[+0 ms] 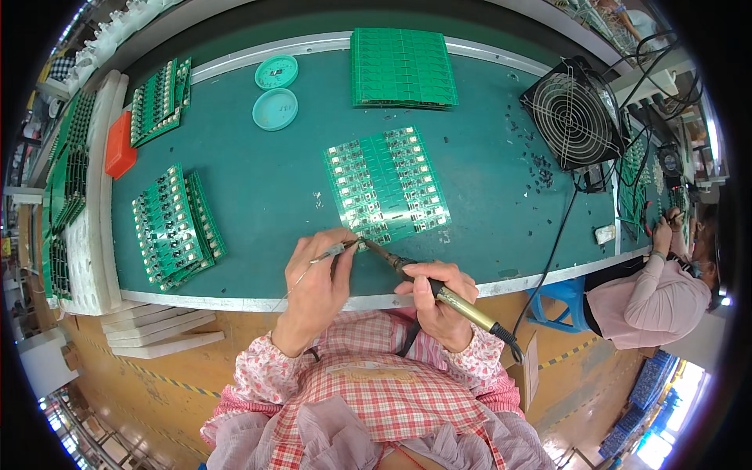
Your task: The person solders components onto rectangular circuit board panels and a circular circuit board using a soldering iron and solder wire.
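My right hand (442, 301) is closed around a soldering iron (462, 305) with a black and gold handle. Its tip meets the near edge of a green circuit board panel (384, 184) lined with rows of small white components. Pinched in my left hand (319, 278) is a slim metal tool that looks like tweezers (333, 251), its point beside the iron's tip. A thin wire, likely solder, trails back from those fingers. The exact joint under the tips is too small to make out.
Board stacks lie at left (176, 227), upper left (160, 102) and far middle (403, 69). Two turquoise dishes (275, 109) and a red box (121, 146) stand nearby. At right are a black fan (574, 114), scattered dark bits, the iron's cord (548, 262) and a co-worker (650, 305).
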